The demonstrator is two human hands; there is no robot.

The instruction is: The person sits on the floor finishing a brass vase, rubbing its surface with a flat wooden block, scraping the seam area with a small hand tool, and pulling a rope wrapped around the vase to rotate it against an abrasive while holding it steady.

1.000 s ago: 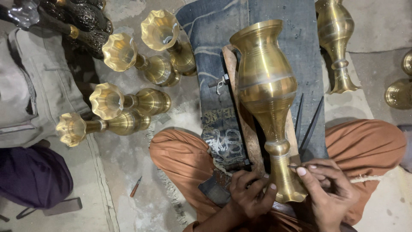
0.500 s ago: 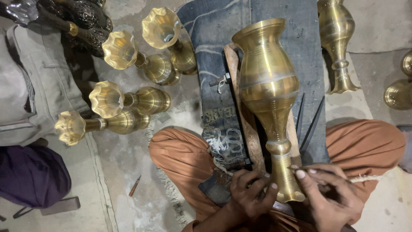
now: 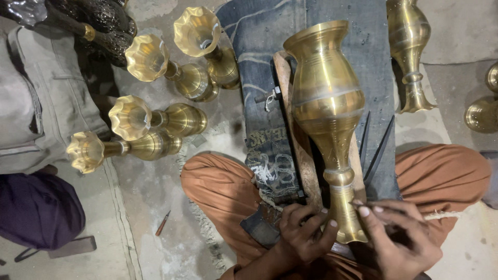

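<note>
A tall brass vase [image 3: 327,109] lies lengthwise on a wooden rest [image 3: 298,145] over a strip of blue denim [image 3: 264,62], its mouth pointing away from me. My left hand [image 3: 306,233] grips the vase's flared foot from the left, thumb against the metal. Pinched in the fingers of my right hand [image 3: 397,236] is a thin pointed tool [image 3: 363,205], its tip against the foot just below the neck ring. My knees in orange cloth [image 3: 218,192] frame the work.
Several brass vases with fluted mouths [image 3: 150,122] lie on the dusty floor at left. Another brass vase [image 3: 410,57] lies at upper right, and a round brass piece [image 3: 480,114] at the right edge. Two dark metal rods [image 3: 376,150] rest on the denim. Another person's clothing [image 3: 36,114] fills the left side.
Both hands stay at the vase's foot. The fingers have shifted slightly, and the view has drifted a little.
</note>
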